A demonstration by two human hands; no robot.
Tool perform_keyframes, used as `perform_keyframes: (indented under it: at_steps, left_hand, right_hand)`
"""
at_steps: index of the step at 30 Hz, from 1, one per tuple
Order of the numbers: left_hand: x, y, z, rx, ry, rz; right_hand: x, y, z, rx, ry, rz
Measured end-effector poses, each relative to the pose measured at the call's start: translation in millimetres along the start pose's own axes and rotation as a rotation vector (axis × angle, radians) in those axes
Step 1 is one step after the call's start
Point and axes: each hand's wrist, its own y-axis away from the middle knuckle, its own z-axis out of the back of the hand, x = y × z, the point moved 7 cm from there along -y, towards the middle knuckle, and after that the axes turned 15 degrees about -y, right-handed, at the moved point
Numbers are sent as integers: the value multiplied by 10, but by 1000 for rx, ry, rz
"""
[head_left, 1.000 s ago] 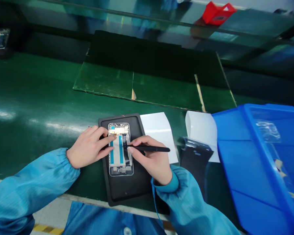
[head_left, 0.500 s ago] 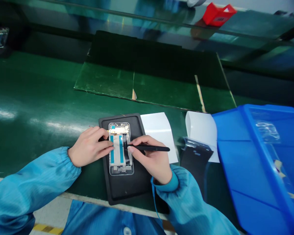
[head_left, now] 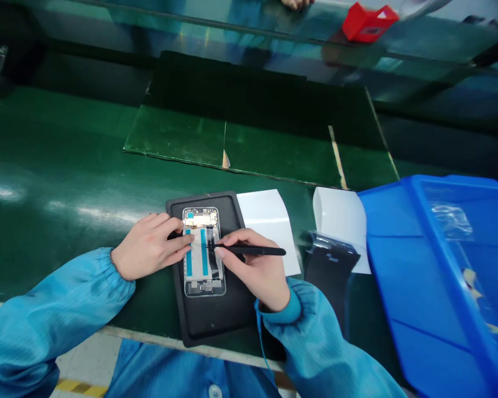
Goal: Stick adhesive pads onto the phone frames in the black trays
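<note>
An opened phone (head_left: 197, 265), its circuit board and two blue adhesive strips showing, lies in a black tray (head_left: 209, 326). My left hand (head_left: 151, 246) is at the phone's left edge, fingers stretched out and slightly apart, with one fingertip over the upper end of the left strip. My right hand (head_left: 257, 268) pinches slim black tweezers (head_left: 257, 250) between thumb and fingers. Their tip points left, at the dark ribbon-like strip (head_left: 214, 262) along the phone's right side. Whether anything is between the tips is too small to tell.
Right of the tray lie a white sheet (head_left: 269, 213), a curled white sheet (head_left: 340, 215) and a dark film-covered panel (head_left: 330, 273). A blue bin (head_left: 402, 265) stands at the right. Behind is a green board (head_left: 269, 149); a red box (head_left: 369, 23) and another person's hand (head_left: 297, 4) appear beyond.
My left fingertip has shifted slightly rightward and up over the phone's inside. My right hand and the tweezers have barely moved. Another person's hand has come into view at the top.
</note>
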Motion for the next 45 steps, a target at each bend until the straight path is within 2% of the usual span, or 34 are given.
perform_keyframes:
  at_steps: [4, 7, 8, 10, 14, 18, 22, 24, 26, 31, 33, 34, 35, 37, 40, 42, 43, 45]
  left_hand:
    - [-3, 8, 24, -49, 41, 10]
    - [117, 41, 46, -84, 8, 211]
    - [176, 60, 37, -57, -37, 307]
    - [279, 104, -23, 82, -122, 473]
    - [352, 181, -201, 420, -111, 610]
    - [335, 180, -271, 539, -21, 684]
    - [393, 180, -218, 603, -15, 758]
    - [550, 247, -128, 636, -80, 793]
    - [828, 390, 3, 682, -174, 827]
    - [1794, 885, 459, 834, -393, 947]
    - [2041, 901, 663, 763, -507, 1005]
    - [2066, 836, 724, 697, -547, 1007]
    - [2010, 726, 740, 623, -563, 984]
    - [1666, 403, 617, 483, -502, 871]
    - [761, -204, 201, 303, -287, 598]
    - [172, -563, -92, 235, -159, 450]
    - [-57, -713, -214, 211, -113, 397]
    - [-337, -947, -388, 167, -48, 330]
  right_hand:
    - [-22, 1, 8, 2, -3, 0]
    - [-36, -2, 9, 8, -13, 3]
    - [-38, -3, 8, 9, -15, 4]
    - [-43, -6, 8, 9, -13, 4]
    - [-66, -8, -7, 12, -30, -9]
    - [-90, -22, -19, 0, -84, -15]
    - [-117, -54, 53, -53, -253, 0]
    - [-127, -76, 112, -91, -315, 18]
    - [-107, -98, 155, -121, -320, 47]
    - [145, -125, 189, -160, -249, 117]
    - [300, -127, 238, -170, -241, 151]
    - [374, -128, 285, -180, -244, 172]
    - [440, -128, 349, -196, -251, 194]
    - [535, -127, 517, -246, -278, 232]
    - [574, -120, 806, -331, -310, 253]
    - [545, -113, 970, -362, -296, 241]
    - [519, -108, 1037, -369, -280, 232]
    - [445, -100, 1130, -365, -240, 205]
